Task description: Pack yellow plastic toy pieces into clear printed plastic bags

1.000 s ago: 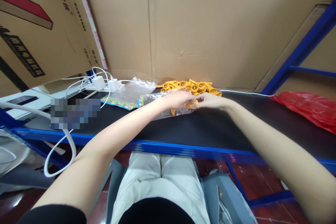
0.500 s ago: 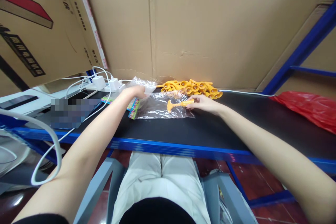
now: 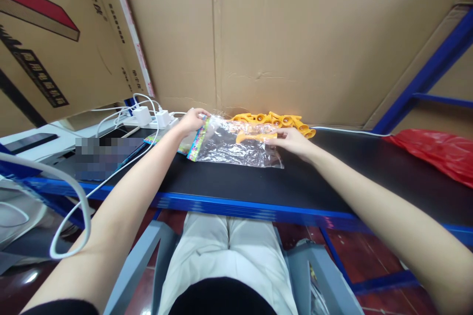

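Observation:
A clear plastic bag (image 3: 236, 150) with a colourful printed header strip lies on the black shelf top (image 3: 332, 182). My left hand (image 3: 192, 120) pinches the bag's header end and lifts it a little. My right hand (image 3: 290, 140) holds the stem of an orange plastic piece (image 3: 254, 136) that lies inside the bag's open end. Just behind it, against the cardboard wall, sits a pile of several more orange pieces (image 3: 281, 120).
White chargers and cables (image 3: 148, 117) lie at the back left by a blurred patch. More printed bags (image 3: 181, 147) sit under my left wrist. A red plastic bag (image 3: 436, 152) lies at the right. Cardboard sheets close off the back; a blue rail edges the shelf.
My left hand went left to the bag's header and raised it. My right hand pushed the orange piece further back, into the bag.

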A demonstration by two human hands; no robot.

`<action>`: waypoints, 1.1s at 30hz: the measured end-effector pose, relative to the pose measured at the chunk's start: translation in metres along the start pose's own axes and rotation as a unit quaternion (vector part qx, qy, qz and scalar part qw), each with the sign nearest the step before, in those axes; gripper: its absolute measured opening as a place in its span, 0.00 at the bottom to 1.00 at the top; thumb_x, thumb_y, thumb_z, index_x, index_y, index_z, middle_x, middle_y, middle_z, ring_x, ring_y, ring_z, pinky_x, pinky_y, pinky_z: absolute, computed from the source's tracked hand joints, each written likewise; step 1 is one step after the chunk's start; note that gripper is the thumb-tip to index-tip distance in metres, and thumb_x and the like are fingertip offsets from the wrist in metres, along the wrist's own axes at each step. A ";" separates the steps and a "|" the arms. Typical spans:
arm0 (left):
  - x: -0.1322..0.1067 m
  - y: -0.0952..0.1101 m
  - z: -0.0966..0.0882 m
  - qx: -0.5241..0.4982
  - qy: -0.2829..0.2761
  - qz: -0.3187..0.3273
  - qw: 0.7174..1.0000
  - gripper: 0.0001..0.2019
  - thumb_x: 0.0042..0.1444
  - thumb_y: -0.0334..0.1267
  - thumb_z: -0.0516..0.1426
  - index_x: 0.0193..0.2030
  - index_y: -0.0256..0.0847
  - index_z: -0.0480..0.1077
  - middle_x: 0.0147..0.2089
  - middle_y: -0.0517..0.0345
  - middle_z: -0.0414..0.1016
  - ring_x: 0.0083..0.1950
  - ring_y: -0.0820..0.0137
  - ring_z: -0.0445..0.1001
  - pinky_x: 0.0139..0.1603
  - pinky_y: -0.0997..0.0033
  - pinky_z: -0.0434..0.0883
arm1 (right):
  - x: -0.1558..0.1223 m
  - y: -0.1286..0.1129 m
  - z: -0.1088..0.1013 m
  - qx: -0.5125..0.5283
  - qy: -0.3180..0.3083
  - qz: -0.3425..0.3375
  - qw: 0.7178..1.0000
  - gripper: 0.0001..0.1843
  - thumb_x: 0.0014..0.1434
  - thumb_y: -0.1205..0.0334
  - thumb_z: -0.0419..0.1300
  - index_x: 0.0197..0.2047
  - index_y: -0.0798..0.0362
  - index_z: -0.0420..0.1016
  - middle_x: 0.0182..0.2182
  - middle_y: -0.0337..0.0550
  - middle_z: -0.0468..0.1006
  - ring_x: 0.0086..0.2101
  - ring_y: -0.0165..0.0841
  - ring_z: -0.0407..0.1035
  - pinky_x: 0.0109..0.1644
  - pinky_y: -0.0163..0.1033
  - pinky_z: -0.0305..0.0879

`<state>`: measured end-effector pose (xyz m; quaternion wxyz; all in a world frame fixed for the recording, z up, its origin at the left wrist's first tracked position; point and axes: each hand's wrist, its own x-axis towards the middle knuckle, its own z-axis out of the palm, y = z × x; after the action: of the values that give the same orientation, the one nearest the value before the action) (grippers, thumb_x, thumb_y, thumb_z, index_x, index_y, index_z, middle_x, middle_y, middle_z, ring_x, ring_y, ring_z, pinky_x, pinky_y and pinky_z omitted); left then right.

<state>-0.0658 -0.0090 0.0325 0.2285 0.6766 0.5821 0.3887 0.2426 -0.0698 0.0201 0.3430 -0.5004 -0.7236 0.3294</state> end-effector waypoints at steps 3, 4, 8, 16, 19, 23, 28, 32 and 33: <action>-0.003 0.016 0.010 -0.119 0.001 -0.020 0.993 0.15 0.48 0.20 0.50 0.42 0.30 0.71 0.31 0.51 0.71 0.25 0.75 0.69 0.31 0.72 0.68 | -0.001 -0.004 -0.005 -0.009 0.016 -0.015 1.000 0.18 0.44 0.54 0.64 0.38 0.56 0.76 0.34 0.47 0.76 0.34 0.34 0.70 0.44 0.43 0.67; -0.003 0.022 0.013 -0.141 0.007 -0.029 0.990 0.15 0.50 0.21 0.49 0.43 0.28 0.70 0.31 0.49 0.71 0.26 0.74 0.70 0.31 0.71 0.68 | -0.001 -0.006 -0.007 -0.015 0.016 -0.019 1.000 0.18 0.44 0.55 0.64 0.38 0.56 0.76 0.34 0.47 0.76 0.34 0.34 0.70 0.43 0.42 0.67; -0.004 0.035 0.028 -0.202 0.005 -0.028 0.979 0.16 0.55 0.24 0.50 0.51 0.27 0.66 0.31 0.48 0.72 0.30 0.72 0.73 0.31 0.72 0.70 | -0.001 -0.008 -0.012 -0.044 0.005 -0.006 0.999 0.22 0.44 0.55 0.64 0.42 0.57 0.75 0.34 0.46 0.76 0.32 0.34 0.69 0.37 0.41 0.67; -0.010 0.025 0.061 -0.257 -0.031 -0.029 0.965 0.17 0.54 0.25 0.54 0.52 0.34 0.65 0.44 0.47 0.71 0.34 0.73 0.74 0.32 0.73 0.72 | 0.018 -0.004 0.005 -0.083 -0.102 -0.037 0.991 0.17 0.45 0.54 0.62 0.37 0.56 0.76 0.28 0.44 0.75 0.28 0.32 0.67 0.32 0.37 0.64; -0.011 0.018 0.063 -0.253 -0.008 -0.058 0.966 0.18 0.54 0.27 0.55 0.53 0.35 0.64 0.43 0.49 0.71 0.36 0.72 0.74 0.33 0.73 0.72 | 0.022 0.002 0.019 -0.055 -0.124 -0.038 0.990 0.19 0.45 0.51 0.62 0.37 0.55 0.75 0.28 0.42 0.74 0.27 0.30 0.66 0.34 0.37 0.64; -0.007 0.003 0.054 -0.274 -0.047 -0.094 0.956 0.18 0.53 0.27 0.57 0.52 0.35 0.66 0.39 0.50 0.72 0.37 0.71 0.74 0.34 0.72 0.73 | 0.023 0.008 0.029 0.008 -0.139 -0.034 0.990 0.22 0.44 0.50 0.63 0.41 0.54 0.74 0.28 0.40 0.74 0.27 0.28 0.66 0.35 0.38 0.65; -0.007 -0.008 0.048 -0.305 -0.166 -0.131 0.929 0.21 0.54 0.28 0.54 0.56 0.42 0.63 0.39 0.52 0.74 0.32 0.72 0.74 0.32 0.70 0.73 | 0.020 0.008 0.026 -0.038 -0.087 -0.022 0.995 0.24 0.42 0.52 0.64 0.42 0.56 0.74 0.28 0.42 0.74 0.28 0.30 0.67 0.37 0.39 0.65; -0.014 0.002 0.054 -0.312 -0.179 -0.126 0.924 0.20 0.58 0.28 0.50 0.57 0.42 0.62 0.46 0.51 0.73 0.32 0.74 0.74 0.33 0.73 0.73 | 0.020 0.007 0.027 -0.022 -0.095 -0.031 0.995 0.22 0.45 0.53 0.63 0.41 0.58 0.75 0.27 0.44 0.74 0.27 0.31 0.67 0.36 0.39 0.65; -0.016 0.005 0.057 -0.316 -0.172 -0.122 0.925 0.19 0.58 0.27 0.49 0.57 0.41 0.62 0.46 0.51 0.73 0.34 0.74 0.75 0.34 0.74 0.72 | 0.020 0.006 0.028 -0.015 -0.098 -0.027 0.995 0.21 0.45 0.53 0.62 0.40 0.58 0.75 0.26 0.44 0.74 0.27 0.30 0.66 0.36 0.39 0.65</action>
<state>-0.0180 -0.0174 -0.0014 0.5725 0.5493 0.4596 0.3991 0.2172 -0.0524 0.0031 0.2715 -0.4510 -0.7720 0.3563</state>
